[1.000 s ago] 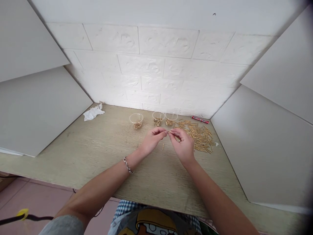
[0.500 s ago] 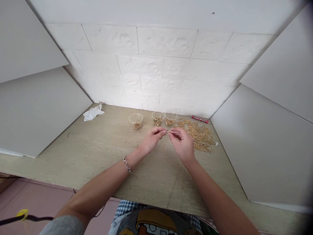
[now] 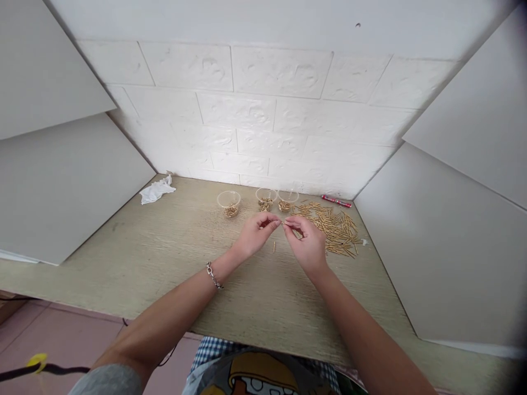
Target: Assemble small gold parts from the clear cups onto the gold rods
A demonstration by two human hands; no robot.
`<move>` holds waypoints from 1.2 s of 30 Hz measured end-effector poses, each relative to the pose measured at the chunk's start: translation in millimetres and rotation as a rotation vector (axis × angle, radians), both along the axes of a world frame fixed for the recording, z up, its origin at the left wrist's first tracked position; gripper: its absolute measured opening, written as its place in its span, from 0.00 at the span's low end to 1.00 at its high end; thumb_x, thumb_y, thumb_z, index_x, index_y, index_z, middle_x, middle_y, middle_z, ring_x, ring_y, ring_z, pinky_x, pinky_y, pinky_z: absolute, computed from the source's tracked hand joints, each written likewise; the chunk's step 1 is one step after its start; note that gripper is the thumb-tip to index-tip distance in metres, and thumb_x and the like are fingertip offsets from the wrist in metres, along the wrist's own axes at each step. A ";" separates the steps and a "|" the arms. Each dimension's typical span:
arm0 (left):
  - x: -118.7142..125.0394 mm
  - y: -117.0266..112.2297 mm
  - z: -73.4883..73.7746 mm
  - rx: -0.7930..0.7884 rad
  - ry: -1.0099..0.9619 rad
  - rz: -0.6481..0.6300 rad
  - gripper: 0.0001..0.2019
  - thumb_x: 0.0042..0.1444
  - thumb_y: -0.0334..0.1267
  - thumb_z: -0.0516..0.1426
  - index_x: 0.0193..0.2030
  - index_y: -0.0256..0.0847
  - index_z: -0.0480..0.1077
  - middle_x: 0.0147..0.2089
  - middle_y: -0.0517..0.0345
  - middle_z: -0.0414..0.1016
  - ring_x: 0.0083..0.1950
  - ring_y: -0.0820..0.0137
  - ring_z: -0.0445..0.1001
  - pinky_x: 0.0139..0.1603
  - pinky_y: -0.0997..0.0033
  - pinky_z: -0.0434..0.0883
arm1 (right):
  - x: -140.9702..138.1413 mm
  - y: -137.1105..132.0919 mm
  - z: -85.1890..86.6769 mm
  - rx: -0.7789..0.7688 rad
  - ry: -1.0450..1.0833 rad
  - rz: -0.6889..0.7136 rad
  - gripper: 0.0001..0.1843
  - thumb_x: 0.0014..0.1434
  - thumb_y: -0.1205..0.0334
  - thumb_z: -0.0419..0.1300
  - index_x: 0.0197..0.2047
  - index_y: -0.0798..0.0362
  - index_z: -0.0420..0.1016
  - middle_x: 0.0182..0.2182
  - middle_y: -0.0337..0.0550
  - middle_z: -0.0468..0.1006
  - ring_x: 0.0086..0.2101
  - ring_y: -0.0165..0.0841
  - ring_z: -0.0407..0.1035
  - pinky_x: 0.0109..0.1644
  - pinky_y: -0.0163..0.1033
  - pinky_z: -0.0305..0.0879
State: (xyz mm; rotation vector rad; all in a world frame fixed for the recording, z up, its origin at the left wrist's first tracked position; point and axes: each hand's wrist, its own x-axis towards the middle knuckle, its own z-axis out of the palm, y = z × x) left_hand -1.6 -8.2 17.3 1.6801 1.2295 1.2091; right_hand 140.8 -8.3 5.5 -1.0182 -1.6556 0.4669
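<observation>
My left hand (image 3: 256, 235) and my right hand (image 3: 309, 246) meet fingertip to fingertip above the middle of the table. Both are closed in a pinch on a tiny gold-coloured metal piece, mostly covered by the fingers. Just below them, a single short gold-coloured metal pin (image 3: 274, 247) lies on the tabletop. A spread of similar gold-coloured pins (image 3: 335, 230) covers the table right of and behind my right hand. Behind my hands stand three clear plastic cups, a left one (image 3: 229, 200), a middle one (image 3: 266, 194) and a right one (image 3: 288, 196), each with small gold-coloured parts inside.
A red tube-shaped item (image 3: 336, 201) lies behind the pin pile. Crumpled white tissue (image 3: 157, 190) rests at the back left of the wooden table (image 3: 164, 241). Grey panels flank the table at left (image 3: 74, 186) and right (image 3: 448, 247), with a white brick-pattern wall (image 3: 255, 112) behind.
Hardly anything differs. My hands keep their pinch at almost the same spot, with only a slight shift of the fingers. The pins and cups stay where they were.
</observation>
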 end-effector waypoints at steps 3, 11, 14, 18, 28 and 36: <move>0.0 -0.9 2.0 0.026 0.057 0.017 0.09 0.52 0.40 0.53 0.31 0.38 0.71 0.31 0.56 0.73 0.34 0.71 0.68 0.36 0.72 0.64 | 0.9 0.3 0.1 0.055 -0.049 -0.005 0.07 0.52 0.65 0.55 0.36 0.50 0.71 0.31 0.41 0.77 0.33 0.32 0.73 0.38 0.39 0.70; -0.3 -1.6 1.9 0.084 0.119 0.031 0.08 0.52 0.40 0.53 0.30 0.39 0.71 0.29 0.58 0.72 0.33 0.71 0.67 0.36 0.71 0.62 | 3.1 0.2 -0.4 0.129 -0.171 -0.004 0.08 0.54 0.64 0.52 0.37 0.49 0.72 0.32 0.41 0.77 0.33 0.33 0.72 0.38 0.40 0.69; -0.2 -1.2 -0.2 0.073 0.097 0.023 0.09 0.52 0.40 0.53 0.29 0.39 0.71 0.28 0.58 0.71 0.32 0.72 0.66 0.35 0.72 0.62 | 3.2 -0.3 0.3 0.120 -0.165 -0.003 0.08 0.54 0.64 0.53 0.36 0.49 0.72 0.32 0.41 0.77 0.32 0.33 0.72 0.37 0.39 0.69; 1.5 0.3 -5.1 -0.019 -0.068 -0.017 0.09 0.51 0.41 0.54 0.30 0.37 0.71 0.30 0.57 0.71 0.34 0.71 0.67 0.36 0.72 0.63 | 2.0 -0.2 0.2 0.038 -0.079 0.021 0.07 0.53 0.64 0.54 0.35 0.49 0.71 0.31 0.41 0.77 0.32 0.32 0.72 0.38 0.39 0.70; 5.9 -1.5 -5.4 -0.124 -0.272 -0.005 0.08 0.48 0.40 0.57 0.29 0.36 0.69 0.30 0.58 0.70 0.34 0.72 0.66 0.39 0.71 0.63 | -2.2 -0.2 1.2 -0.254 0.163 0.055 0.07 0.48 0.62 0.58 0.34 0.52 0.69 0.28 0.41 0.77 0.29 0.32 0.72 0.34 0.38 0.69; 7.6 -2.3 -5.7 -0.163 -0.316 0.009 0.10 0.46 0.42 0.58 0.29 0.36 0.69 0.30 0.59 0.70 0.34 0.72 0.66 0.39 0.70 0.63 | -2.2 -0.6 -3.0 -0.131 0.080 0.018 0.06 0.50 0.61 0.56 0.33 0.51 0.69 0.29 0.41 0.76 0.30 0.32 0.72 0.35 0.39 0.69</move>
